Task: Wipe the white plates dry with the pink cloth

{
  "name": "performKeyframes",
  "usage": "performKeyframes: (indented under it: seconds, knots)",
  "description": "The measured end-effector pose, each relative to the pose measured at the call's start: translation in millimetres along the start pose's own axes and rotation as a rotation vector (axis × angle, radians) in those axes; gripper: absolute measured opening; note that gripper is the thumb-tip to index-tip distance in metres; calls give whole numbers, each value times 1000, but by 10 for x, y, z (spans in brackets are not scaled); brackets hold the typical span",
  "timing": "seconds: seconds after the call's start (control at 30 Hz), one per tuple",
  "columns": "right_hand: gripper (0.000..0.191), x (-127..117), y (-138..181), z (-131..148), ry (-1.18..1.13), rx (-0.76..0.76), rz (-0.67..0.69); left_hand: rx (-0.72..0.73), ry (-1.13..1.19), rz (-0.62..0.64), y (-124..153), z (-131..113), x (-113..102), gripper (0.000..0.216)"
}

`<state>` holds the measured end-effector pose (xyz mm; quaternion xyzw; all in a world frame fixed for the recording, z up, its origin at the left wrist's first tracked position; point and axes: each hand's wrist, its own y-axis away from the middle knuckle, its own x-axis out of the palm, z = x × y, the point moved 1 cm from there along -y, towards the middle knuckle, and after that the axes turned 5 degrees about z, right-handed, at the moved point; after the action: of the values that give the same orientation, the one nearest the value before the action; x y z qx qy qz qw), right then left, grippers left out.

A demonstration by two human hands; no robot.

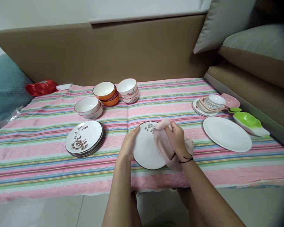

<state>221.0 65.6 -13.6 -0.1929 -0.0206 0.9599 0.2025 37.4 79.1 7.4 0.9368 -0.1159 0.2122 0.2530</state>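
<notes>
A white plate [148, 149] with a dark rim and a grey floral print lies in front of me on the striped cloth. My left hand [129, 143] grips its left edge, the fingers partly hidden behind the rim. Bunched in my right hand [176, 137] is a pale pink cloth [162, 142], which covers the plate's right side and hangs past it. To the left sits a stack of similar plates [85, 138], the top one showing a brown flower.
Behind the plate stack are white bowls [87, 107], orange bowls [105, 91] and floral bowls [127, 88]. On the right lie an oval platter [227, 134], small stacked dishes [211, 102] and a green leaf-shaped dish [249, 123]. A red shiny bundle [41, 87] rests far left.
</notes>
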Motion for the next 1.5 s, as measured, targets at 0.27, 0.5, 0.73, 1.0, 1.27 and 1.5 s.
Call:
performKeyframes:
  seconds: [0.27,0.5,0.73,1.0,1.27,1.5]
  knots:
    - [24,52,117,49,86,-165,-2,67,125,-61,-23,69,63,49]
    - [50,259,252,71,520,-443,92,171,233,-65,-14,143,160,55]
    - [53,509,440,145,530,-638,407,284,315,-121,-74,136,169,38]
    - [56,421,387,169,585,-522,161,251,204,-47,-23,153,243,33]
    - [61,597,517,68,497,-470,302,250,230,-196,-134,163,172,34]
    - [64,566,349,10,496,-409,168,247,186,-148,-211,239,197,34]
